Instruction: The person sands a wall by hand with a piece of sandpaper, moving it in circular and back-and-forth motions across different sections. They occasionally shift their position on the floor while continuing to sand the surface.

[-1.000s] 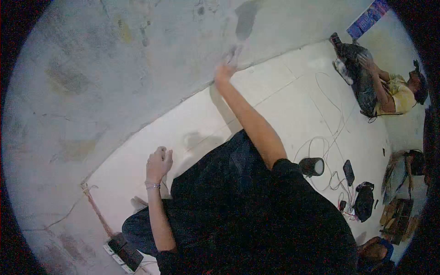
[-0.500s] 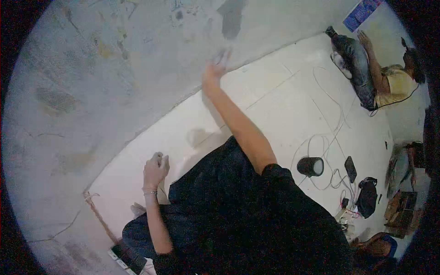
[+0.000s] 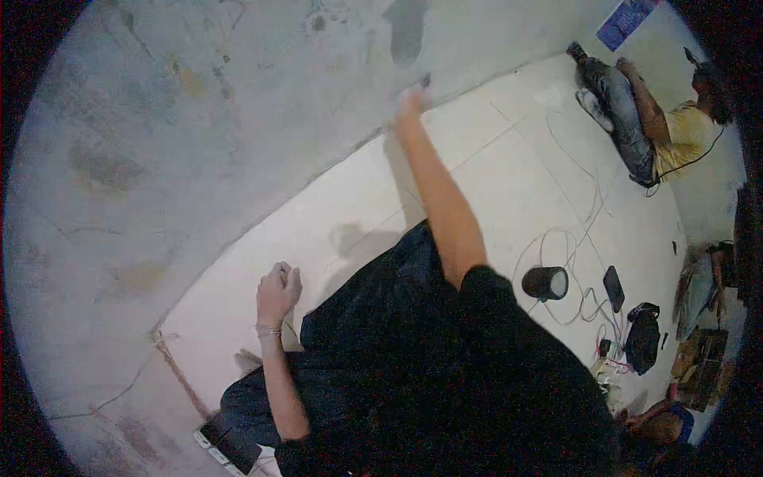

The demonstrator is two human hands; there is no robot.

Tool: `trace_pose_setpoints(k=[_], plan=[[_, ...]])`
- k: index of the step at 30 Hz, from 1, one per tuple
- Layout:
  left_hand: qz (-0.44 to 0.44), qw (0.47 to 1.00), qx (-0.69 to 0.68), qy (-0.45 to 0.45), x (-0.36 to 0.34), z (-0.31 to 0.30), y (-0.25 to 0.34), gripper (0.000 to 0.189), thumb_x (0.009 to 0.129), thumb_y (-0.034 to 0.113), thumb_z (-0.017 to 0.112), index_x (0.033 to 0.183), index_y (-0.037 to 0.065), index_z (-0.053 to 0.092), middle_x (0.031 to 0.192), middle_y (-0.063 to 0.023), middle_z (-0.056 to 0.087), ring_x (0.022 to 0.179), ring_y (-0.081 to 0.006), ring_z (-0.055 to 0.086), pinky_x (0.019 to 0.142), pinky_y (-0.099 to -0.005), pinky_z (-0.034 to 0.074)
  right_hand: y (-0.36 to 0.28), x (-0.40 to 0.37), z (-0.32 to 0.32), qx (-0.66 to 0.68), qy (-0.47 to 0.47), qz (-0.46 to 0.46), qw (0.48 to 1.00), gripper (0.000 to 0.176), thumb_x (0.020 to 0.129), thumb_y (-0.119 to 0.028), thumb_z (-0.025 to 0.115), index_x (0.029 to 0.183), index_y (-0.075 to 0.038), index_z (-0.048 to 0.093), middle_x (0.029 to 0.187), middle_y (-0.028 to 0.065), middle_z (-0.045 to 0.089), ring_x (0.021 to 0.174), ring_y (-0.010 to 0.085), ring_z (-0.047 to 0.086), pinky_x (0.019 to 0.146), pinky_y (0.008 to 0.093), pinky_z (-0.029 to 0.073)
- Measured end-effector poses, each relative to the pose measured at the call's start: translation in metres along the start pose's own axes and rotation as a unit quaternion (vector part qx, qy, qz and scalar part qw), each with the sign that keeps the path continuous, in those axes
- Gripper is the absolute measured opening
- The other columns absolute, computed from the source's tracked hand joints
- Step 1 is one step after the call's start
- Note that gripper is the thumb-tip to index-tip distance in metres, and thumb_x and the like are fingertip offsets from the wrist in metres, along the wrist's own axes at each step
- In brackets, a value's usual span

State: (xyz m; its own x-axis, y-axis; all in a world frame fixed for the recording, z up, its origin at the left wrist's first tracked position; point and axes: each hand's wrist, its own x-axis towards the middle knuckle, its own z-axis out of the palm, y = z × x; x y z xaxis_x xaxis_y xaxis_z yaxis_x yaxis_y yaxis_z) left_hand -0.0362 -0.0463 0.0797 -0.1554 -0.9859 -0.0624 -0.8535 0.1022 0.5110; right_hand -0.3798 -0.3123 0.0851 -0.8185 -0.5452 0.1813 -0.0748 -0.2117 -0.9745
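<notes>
My left hand [image 3: 278, 294], with a bracelet at the wrist, hangs over the pale tiled floor [image 3: 238, 278] beside my knee. Its fingers are curled in, and whatever they may hold is hidden. My right arm is stretched out, and my right hand [image 3: 413, 102] is at the foot of the grey, stained wall [image 3: 262, 103]. Motion smears its fingers; a small dark patch [image 3: 425, 80] shows at their tips, too blurred to make out.
A black cylinder [image 3: 545, 282], a phone [image 3: 613, 288], loose cables [image 3: 590, 306] and a black pouch [image 3: 642, 338] lie on the floor at right. A person in yellow [image 3: 683, 139] sits at upper right. A dark box [image 3: 229, 445] is at lower left.
My right hand has moved right and slightly up along the base of the wall. My left hand remains curled near my knee. The view has shifted slightly.
</notes>
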Motion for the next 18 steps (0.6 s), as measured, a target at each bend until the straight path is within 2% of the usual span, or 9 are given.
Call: trace_pose_setpoints(k=[2, 5, 7, 9, 10, 12, 15, 17, 18], plan=[[0.007, 1.000, 0.002, 0.014, 0.002, 0.008, -0.010, 0.027, 0.089, 0.033, 0.061, 0.093, 0.007, 0.062, 0.076, -0.0189, 0.067, 0.072, -0.0412, 0.063, 0.065, -0.0489, 0.050, 0.032, 0.048, -0.007, 0.011, -0.001, 0.031, 0.999, 0.057, 0.097, -0.022, 0.041, 0.149, -0.003, 0.028, 0.151, 0.0153, 0.037, 0.134, 0.0320, 0.040, 0.113, 0.0397, 0.029], [0.015, 0.999, -0.036, 0.027, 0.009, 0.014, -0.012, 0.028, 0.089, 0.034, 0.061, 0.098, 0.008, 0.063, 0.075, -0.0184, 0.066, 0.073, -0.0412, 0.063, 0.067, -0.0490, 0.050, 0.076, 0.056, -0.009, -0.058, -0.027, -0.049, 0.997, 0.057, 0.099, -0.021, 0.039, 0.151, -0.003, 0.024, 0.151, 0.0150, 0.037, 0.132, 0.0325, 0.042, 0.112, 0.0402, 0.031], [-0.015, 0.998, -0.051, -0.028, 0.016, -0.001, 0.009, 0.028, 0.088, 0.034, 0.062, 0.098, 0.008, 0.064, 0.069, -0.0163, 0.064, 0.069, -0.0409, 0.062, 0.067, -0.0492, 0.051, 0.077, 0.003, 0.006, -0.149, -0.036, -0.129, 0.980, 0.059, 0.098, -0.018, 0.039, 0.152, -0.003, 0.021, 0.156, 0.0146, 0.026, 0.139, 0.0310, 0.030, 0.115, 0.0406, 0.022], [-0.002, 0.999, -0.038, -0.024, 0.017, 0.003, 0.009, 0.029, 0.089, 0.035, 0.061, 0.101, 0.008, 0.063, 0.071, -0.0161, 0.064, 0.071, -0.0408, 0.063, 0.068, -0.0494, 0.051, 0.023, -0.102, 0.013, -0.092, -0.081, -0.137, 0.983, 0.062, 0.095, -0.010, 0.038, 0.153, -0.004, 0.018, 0.161, 0.0146, 0.012, 0.148, 0.0290, 0.013, 0.120, 0.0411, 0.008], [0.003, 0.999, -0.032, -0.023, 0.015, 0.005, 0.007, 0.030, 0.089, 0.035, 0.061, 0.102, 0.008, 0.062, 0.072, -0.0161, 0.065, 0.073, -0.0407, 0.063, 0.068, -0.0495, 0.051, 0.002, -0.149, 0.012, -0.054, -0.126, -0.157, 0.978, 0.064, 0.094, -0.008, 0.039, 0.154, -0.005, 0.016, 0.161, 0.0143, 0.011, 0.149, 0.0289, 0.010, 0.121, 0.0412, 0.006], [0.005, 1.000, -0.008, -0.017, 0.011, 0.007, 0.003, 0.032, 0.089, 0.037, 0.059, 0.106, 0.010, 0.061, 0.077, -0.0172, 0.065, 0.078, -0.0407, 0.063, 0.072, -0.0497, 0.051, -0.041, -0.216, 0.012, -0.112, -0.227, -0.123, 0.960, 0.064, 0.094, -0.008, 0.038, 0.154, -0.005, 0.015, 0.162, 0.0147, 0.010, 0.149, 0.0293, 0.010, 0.120, 0.0394, 0.008], [-0.041, 0.997, -0.012, -0.067, 0.008, 0.008, -0.008, 0.034, 0.090, 0.039, 0.058, 0.110, 0.011, 0.059, 0.085, -0.0189, 0.066, 0.085, -0.0407, 0.062, 0.076, -0.0499, 0.050, -0.079, -0.269, 0.027, -0.114, -0.201, -0.117, 0.966, 0.067, 0.091, -0.001, 0.038, 0.154, -0.004, 0.015, 0.161, 0.0163, 0.012, 0.149, 0.0297, 0.010, 0.120, 0.0370, 0.010], [-0.066, 0.994, -0.031, -0.085, 0.005, 0.005, -0.011, 0.035, 0.090, 0.039, 0.057, 0.110, 0.010, 0.059, 0.089, -0.0205, 0.066, 0.090, -0.0407, 0.062, 0.080, -0.0502, 0.049, -0.067, -0.269, 0.040, 0.053, -0.181, -0.039, 0.981, 0.067, 0.091, -0.001, 0.038, 0.153, -0.003, 0.016, 0.160, 0.0172, 0.016, 0.149, 0.0302, 0.012, 0.120, 0.0365, 0.011], [-0.060, 0.995, -0.021, -0.078, 0.003, 0.004, -0.011, 0.035, 0.091, 0.039, 0.057, 0.110, 0.009, 0.059, 0.089, -0.0207, 0.066, 0.090, -0.0409, 0.062, 0.080, -0.0502, 0.049, -0.057, -0.262, 0.044, 0.029, -0.161, -0.052, 0.985, 0.069, 0.089, -0.001, 0.041, 0.153, -0.002, 0.016, 0.159, 0.0181, 0.017, 0.148, 0.0307, 0.014, 0.120, 0.0370, 0.012]])
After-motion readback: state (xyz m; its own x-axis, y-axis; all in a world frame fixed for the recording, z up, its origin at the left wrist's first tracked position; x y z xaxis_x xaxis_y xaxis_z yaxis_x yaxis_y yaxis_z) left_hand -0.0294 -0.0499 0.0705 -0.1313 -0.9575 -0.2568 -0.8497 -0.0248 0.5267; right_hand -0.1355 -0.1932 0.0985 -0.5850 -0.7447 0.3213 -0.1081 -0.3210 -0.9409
